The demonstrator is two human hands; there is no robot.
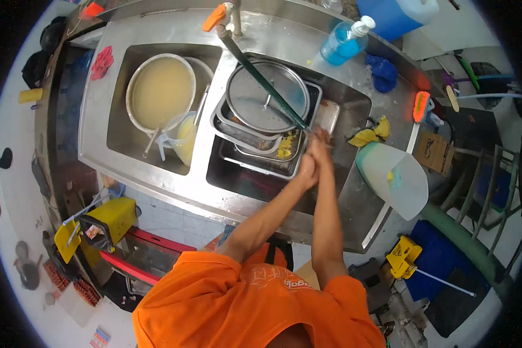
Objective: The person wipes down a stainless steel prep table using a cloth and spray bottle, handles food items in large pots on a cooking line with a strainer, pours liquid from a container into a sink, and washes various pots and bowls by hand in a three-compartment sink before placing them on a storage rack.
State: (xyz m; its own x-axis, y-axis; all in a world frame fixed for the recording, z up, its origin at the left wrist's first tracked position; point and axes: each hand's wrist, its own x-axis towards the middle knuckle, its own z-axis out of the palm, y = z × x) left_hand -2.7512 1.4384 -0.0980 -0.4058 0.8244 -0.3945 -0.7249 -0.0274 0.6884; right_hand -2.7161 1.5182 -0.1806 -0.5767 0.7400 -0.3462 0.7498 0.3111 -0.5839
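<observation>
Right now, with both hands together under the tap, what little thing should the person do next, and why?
Probably keep rubbing the left hand and right hand together at the spout's end, then reach for the blue soap bottle. The hands are pressed together over the stacked metal trays, right where the long green spout ends, and hold nothing.

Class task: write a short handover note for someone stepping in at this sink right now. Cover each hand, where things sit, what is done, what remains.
Left hand and right hand: pressed together under the end of the green faucet hose, over the right basin, holding nothing visible.
Round steel lid lies on stacked rectangular steel trays, which carry yellow food scraps.
Left basin: round pot of cloudy yellowish liquid.
Blue soap pump bottle on the back ledge.
Done: cannot tell. Left: trays look unwashed.
</observation>
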